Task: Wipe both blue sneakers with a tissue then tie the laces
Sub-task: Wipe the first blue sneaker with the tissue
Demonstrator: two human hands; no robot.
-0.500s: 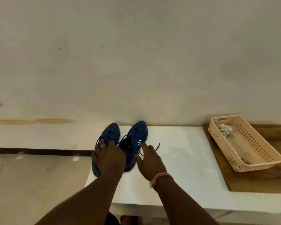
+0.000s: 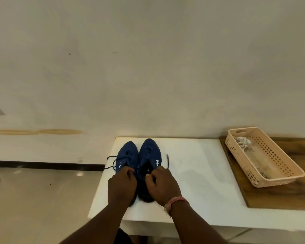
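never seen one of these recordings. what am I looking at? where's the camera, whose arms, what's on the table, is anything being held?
There is no robot here: a person works with bare hands, and the one camera sits on their head, looking forward and down, so the arms enter from the bottom edge.

On the white table stand two blue sneakers side by side, toes toward the wall: the left sneaker and the right sneaker. Dark laces trail loose on both sides.

The left hand and the right hand, which wears a pink wrist thread, are curled at the shoe openings. They seem to be pinching laces, but the grip itself is too small to see clearly.

To the right, on a wooden board, sits a peach perforated basket with a crumpled tissue inside.
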